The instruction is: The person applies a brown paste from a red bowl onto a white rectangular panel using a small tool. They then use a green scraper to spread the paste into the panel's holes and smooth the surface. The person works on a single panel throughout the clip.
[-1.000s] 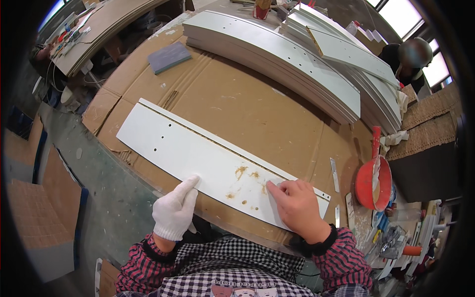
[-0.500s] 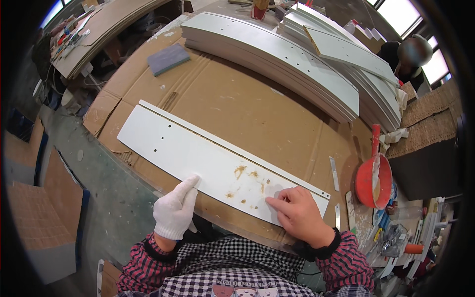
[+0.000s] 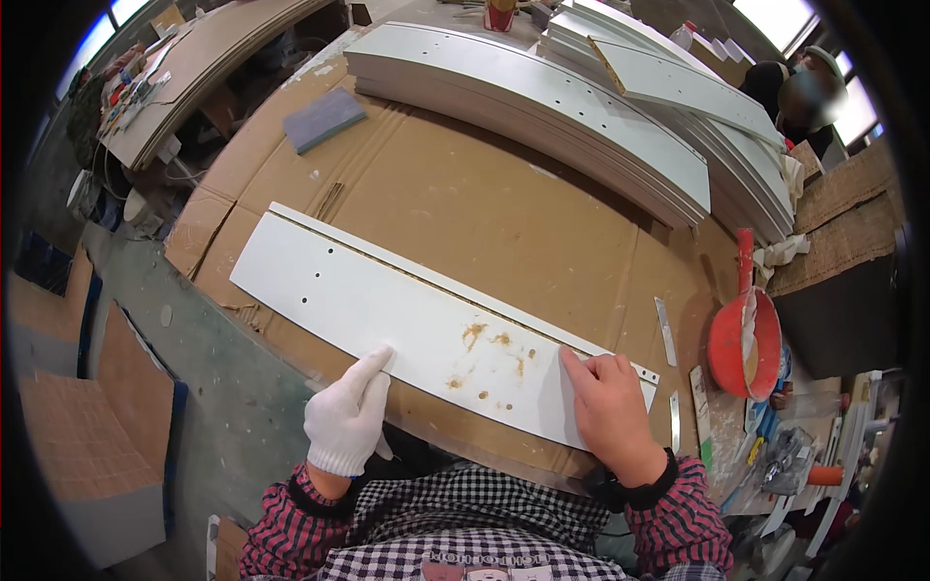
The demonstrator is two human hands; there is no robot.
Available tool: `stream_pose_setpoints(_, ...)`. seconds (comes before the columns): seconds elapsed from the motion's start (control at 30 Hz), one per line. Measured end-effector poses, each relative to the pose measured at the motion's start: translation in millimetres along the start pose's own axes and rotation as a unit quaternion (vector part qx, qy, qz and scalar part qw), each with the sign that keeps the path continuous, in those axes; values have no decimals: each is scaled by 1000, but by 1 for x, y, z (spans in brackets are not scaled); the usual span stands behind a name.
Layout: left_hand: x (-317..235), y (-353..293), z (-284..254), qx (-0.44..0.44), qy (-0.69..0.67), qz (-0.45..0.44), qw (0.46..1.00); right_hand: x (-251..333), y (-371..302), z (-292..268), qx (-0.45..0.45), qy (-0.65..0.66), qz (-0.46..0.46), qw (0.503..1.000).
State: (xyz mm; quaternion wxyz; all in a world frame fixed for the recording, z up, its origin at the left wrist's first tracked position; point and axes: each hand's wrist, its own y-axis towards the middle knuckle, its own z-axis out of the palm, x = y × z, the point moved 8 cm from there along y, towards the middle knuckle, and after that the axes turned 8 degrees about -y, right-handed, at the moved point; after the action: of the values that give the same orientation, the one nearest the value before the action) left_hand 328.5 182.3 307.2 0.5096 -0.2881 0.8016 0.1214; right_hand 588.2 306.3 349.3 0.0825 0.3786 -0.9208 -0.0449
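A long white panel (image 3: 407,329) lies on a cardboard-covered table in front of me. It has a groove along its far side, three small holes at the left and brown filler-like patches (image 3: 474,335) right of the middle. My left hand (image 3: 347,416), in a white knit glove, rests at the panel's near edge, one finger stretched onto the surface; its other fingers partly hide each other. Bare, my right hand (image 3: 615,416) lies over the panel's right end. Its index finger points across the white face and the remaining fingers are bent, with no tool visible in them.
Stacked white panels (image 3: 523,92) stand at the far side. A grey block (image 3: 324,120) sits far left on the cardboard (image 3: 465,213). At right are a red pan (image 3: 727,358), flat metal strips (image 3: 666,334) and scattered tools. Another person (image 3: 809,97) is at the back right.
My right hand has moved right and away from the brown patches, its index finger now reaching toward the panel's far side. My left hand stays at the near edge. The view has shifted slightly.
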Motion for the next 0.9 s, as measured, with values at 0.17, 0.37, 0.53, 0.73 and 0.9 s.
stream_pose_setpoints(0.17,8,-2,0,10,-25,8,1000,52,1,-2,73,104,-123,984)
stream_pose_setpoints(0.37,11,-6,-1,32,-126,-121,984,34,-14,-11,37,164,-81,982)
stream_pose_setpoints(0.53,12,-28,1,75,-265,-183,944,-9,-41,-33,-52,155,57,985)
stream_pose_setpoints(0.73,-1,-52,7,108,-278,-182,937,-130,-155,-63,-86,8,292,953)
stream_pose_setpoints(0.9,-13,-73,8,125,-273,-191,935,-196,-219,-67,-62,-63,387,918)
